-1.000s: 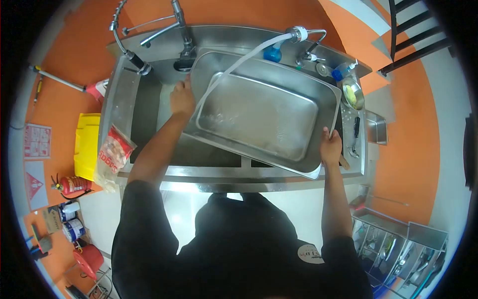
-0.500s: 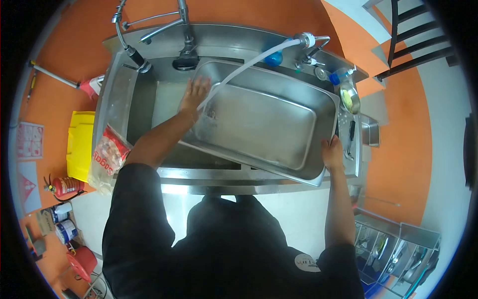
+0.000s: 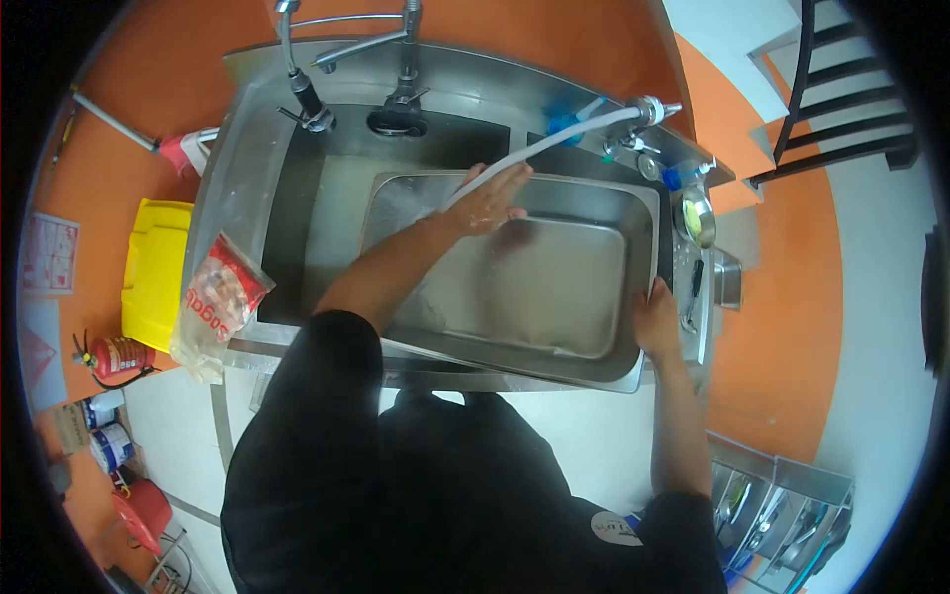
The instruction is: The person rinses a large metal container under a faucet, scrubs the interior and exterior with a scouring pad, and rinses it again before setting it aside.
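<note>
A large, deep stainless steel pan [image 3: 554, 277] lies slightly tilted across the sink [image 3: 297, 188], with some wet sheen and drops inside. My right hand [image 3: 656, 322] grips its right rim near the front corner. Over the pan's back part is my left hand [image 3: 492, 206], wet, fingers stretched out and thumb apart. A white hose [image 3: 584, 127] runs from the tap at the back right down past the left hand's fingers. Its lower end is hard to make out beside the wrist.
Two faucets stand at the back, a spray tap [image 3: 313, 111] among them. A printed plastic bag [image 3: 220, 302] lies on the left edge beside a yellow bin [image 3: 153, 272]. On the right ledge are a small metal bowl [image 3: 696, 218] and a black-handled utensil [image 3: 697, 280]. A dish rack [image 3: 777, 515] stands lower right.
My left hand has moved right from the pan's left end to over its back middle. The pan now lies less slanted, its left end nearer me. My right hand keeps its grip.
</note>
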The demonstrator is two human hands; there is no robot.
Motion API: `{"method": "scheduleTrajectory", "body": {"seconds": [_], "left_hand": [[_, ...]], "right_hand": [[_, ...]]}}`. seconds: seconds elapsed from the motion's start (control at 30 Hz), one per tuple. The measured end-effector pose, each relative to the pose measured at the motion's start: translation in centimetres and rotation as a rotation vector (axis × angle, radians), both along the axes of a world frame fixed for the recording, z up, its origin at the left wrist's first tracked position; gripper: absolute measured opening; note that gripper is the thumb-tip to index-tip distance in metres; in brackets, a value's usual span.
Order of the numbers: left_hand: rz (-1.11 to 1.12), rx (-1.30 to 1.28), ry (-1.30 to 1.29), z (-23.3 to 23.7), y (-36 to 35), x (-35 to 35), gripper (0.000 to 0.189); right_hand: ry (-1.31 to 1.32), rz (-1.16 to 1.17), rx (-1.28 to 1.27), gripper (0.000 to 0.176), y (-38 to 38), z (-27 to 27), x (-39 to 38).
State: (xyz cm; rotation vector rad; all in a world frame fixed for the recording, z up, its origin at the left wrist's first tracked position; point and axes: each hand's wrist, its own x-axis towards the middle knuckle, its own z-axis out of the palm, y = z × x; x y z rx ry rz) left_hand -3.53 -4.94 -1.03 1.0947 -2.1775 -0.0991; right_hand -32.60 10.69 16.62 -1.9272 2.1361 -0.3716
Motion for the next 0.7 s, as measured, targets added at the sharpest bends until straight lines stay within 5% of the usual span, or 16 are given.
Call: {"method": "scheduleTrajectory", "body": {"seconds": [0.07,0.13,0.2,0.27,0.37,0.4,0.47,0.7], "left_hand": [[-0.024,-0.232,-0.006,-0.4,-0.2,-0.2,0.053],[0.04,0.373,0.082,0.4,0.2,3.8,0.044],[0.247,0.214,-0.143,-7.5,-1.4,8.8,0.054],[0.658,0.522,-0.326,-5.0,1.7,12.3,0.055],[0.801,0.886,-0.146,-5.5,1.8,13.1,0.057],[0.807,0.881,-0.142,-5.4,1.5,13.1,0.057],[0.734,0.402,-0.16,-5.9,1.3,12.3,0.055],[0.55,0.638,-0.301,-1.6,-0.1,13.1,0.051]], "right_hand": [[0.03,-0.002,0.007,0.02,0.3,-0.9,-0.7],[0.053,-0.021,0.004,0.023,0.8,-1.9,-1.7],[0.032,-0.024,0.012,0.023,1.0,-1.9,-2.0],[0.002,-0.021,0.025,0.023,1.2,-1.9,-1.4],[-0.095,-0.038,0.01,0.022,0.6,-1.5,0.2],[-0.087,-0.006,0.007,0.02,0.3,-1.8,-0.2],[-0.062,0.026,0.007,0.019,0.4,-2.5,-1.2],[-0.045,0.014,0.035,0.016,1.1,-3.7,-2.5]]}}
